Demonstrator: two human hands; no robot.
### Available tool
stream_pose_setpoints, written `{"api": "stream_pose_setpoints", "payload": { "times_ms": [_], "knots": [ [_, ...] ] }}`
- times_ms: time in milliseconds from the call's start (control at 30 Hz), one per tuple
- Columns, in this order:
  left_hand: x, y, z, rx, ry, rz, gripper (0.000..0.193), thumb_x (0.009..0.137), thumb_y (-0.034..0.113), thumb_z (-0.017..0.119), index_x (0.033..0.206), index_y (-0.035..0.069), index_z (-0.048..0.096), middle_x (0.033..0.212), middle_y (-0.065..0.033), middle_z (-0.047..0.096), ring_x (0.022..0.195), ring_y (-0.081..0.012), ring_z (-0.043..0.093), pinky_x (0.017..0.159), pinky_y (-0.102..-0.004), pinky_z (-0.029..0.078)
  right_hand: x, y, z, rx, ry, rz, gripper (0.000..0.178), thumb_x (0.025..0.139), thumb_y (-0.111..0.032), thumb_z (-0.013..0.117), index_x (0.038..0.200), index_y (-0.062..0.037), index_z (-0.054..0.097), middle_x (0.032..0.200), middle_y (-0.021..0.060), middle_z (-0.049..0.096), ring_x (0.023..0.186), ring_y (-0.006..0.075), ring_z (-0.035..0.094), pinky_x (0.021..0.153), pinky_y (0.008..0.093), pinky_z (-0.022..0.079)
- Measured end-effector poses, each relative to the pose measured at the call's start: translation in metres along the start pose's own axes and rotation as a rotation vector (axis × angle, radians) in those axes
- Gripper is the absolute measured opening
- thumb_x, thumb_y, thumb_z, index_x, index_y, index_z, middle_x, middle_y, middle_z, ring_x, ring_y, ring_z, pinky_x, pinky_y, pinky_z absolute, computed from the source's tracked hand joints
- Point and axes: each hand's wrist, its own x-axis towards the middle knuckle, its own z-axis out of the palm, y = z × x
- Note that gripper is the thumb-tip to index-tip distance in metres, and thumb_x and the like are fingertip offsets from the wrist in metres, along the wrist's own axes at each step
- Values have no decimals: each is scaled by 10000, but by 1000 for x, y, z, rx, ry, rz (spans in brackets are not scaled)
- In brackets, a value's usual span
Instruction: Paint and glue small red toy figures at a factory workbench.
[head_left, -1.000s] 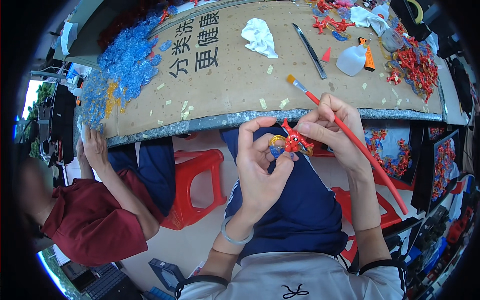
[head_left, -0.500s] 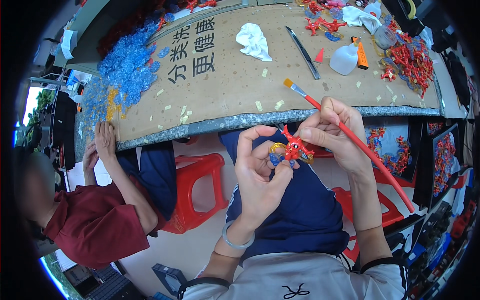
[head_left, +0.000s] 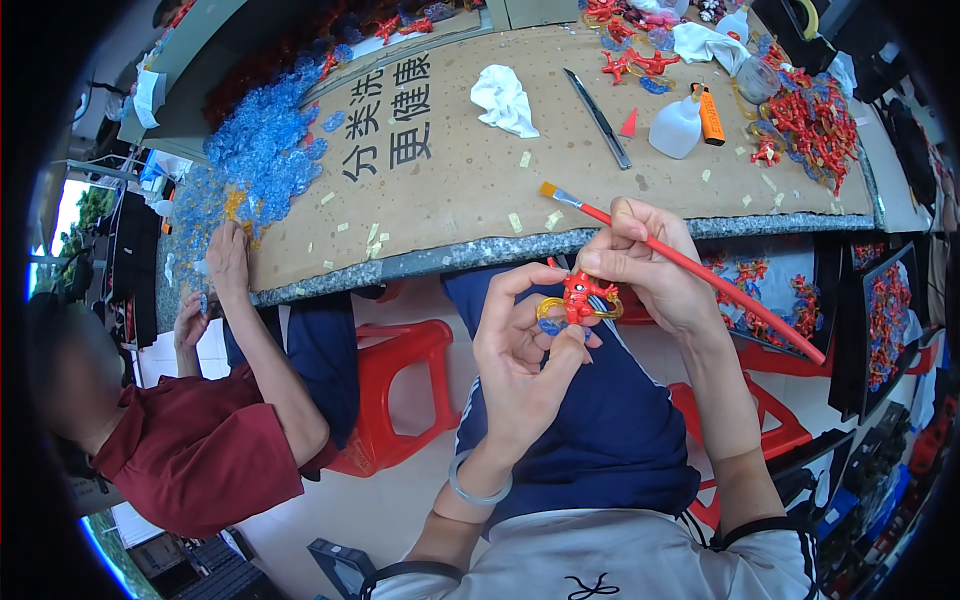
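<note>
With the red figure point(head_left: 578, 297) as my clock's centre, a co-worker's hand point(head_left: 229, 262) is at nine o'clock by the edge of the tabletop point(head_left: 420, 215); at ten lies a heap of clear blue pieces point(head_left: 260, 140), which I judge too far off to interfere. The left hand point(head_left: 525, 355) is clamped on the figure, thumb below and forefinger arched above, over the lap and just short of the tabletop's edge. A loose pinch on that small, knobbly shape could send it to the lap or the floor, with nothing beneath to catch it. At twelve lies a slim knife point(head_left: 598, 120), clear of both hands. The right hand point(head_left: 650, 260) brings thumb and forefinger together at the figure's top; whether they grip or merely touch, I cannot tell. Too hard a press there could twist it free. At one stands a white bottle point(head_left: 676, 130). The red-handled brush point(head_left: 740, 302), lodged in the right hand, runs to half past three; a wrist turn could swing its bristles against the tabletop.
</note>
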Motion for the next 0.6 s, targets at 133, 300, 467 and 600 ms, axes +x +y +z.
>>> {"api": "stream_pose_setpoints", "payload": {
  "times_ms": [133,300,467,600],
  "knots": [
    [0,0,0,7,-16,-1,328,813,-76,499,1138,-39,473,897,-188,639,712,-176,650,589,-221,517,0,1,-1,29,7,9,372,776,51,659,732,-127,335,764,152,652,709,114,620,653,216,489],
    [-2,-3,-2,-59,3,9,301,816,-66,508,1116,-78,539,923,-184,641,746,-193,652,618,-241,529,3,3,4,17,-78,-42,327,799,16,656,760,-116,359,770,119,641,727,105,601,686,236,481],
    [6,0,-10,-32,73,53,348,820,-81,515,1168,-92,513,958,-185,636,806,-213,664,708,-273,556,35,-12,11,-605,78,-380,163,882,-29,558,1036,13,523,743,111,651,701,163,648,667,268,499],
    [7,7,-22,-33,111,64,372,817,-87,527,1187,-99,497,992,-194,626,828,-228,666,735,-290,562,70,-38,25,-1176,189,-430,149,836,-97,585,920,9,648,587,178,577,554,322,605,511,387,458]
  ]
}}
